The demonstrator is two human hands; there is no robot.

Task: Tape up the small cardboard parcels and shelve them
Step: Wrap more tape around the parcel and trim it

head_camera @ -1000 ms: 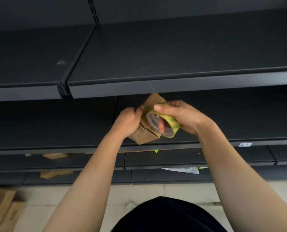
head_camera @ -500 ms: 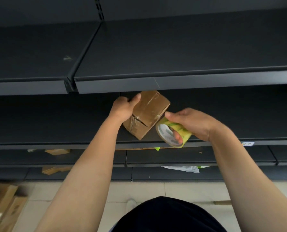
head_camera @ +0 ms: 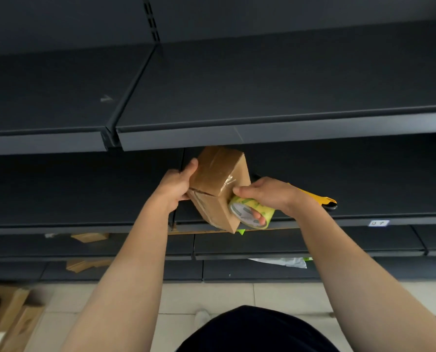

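Before us, a brown cardboard parcel (head_camera: pixel 218 171) with shiny clear tape (head_camera: pixel 227 181), a glossy tape roll (head_camera: pixel 267 212), dull dark metal shelves (head_camera: pixel 300 134)

Bare from wrist to the bottom edge of the view, nothing but skin on show. Left forearm (head_camera: pixel 135 262) smooth and uncovered along its whole visible length; right forearm (head_camera: pixel 346 262) the same. Left grip (head_camera: pixel 176 186) bare, knuckles and thumb plain to see. Right grip (head_camera: pixel 267 196) bare too, with a short, trimmed thumbnail showing at its tip. Below, at bottom centre, a dark garment (head_camera: pixel 257 331), close to black or deep navy, plain and matte, seen as one rounded mass with a smooth curved upper outline. Just left of it, small and blurred, what looks like the pale toe of a shoe (head_camera: pixel 202 318).
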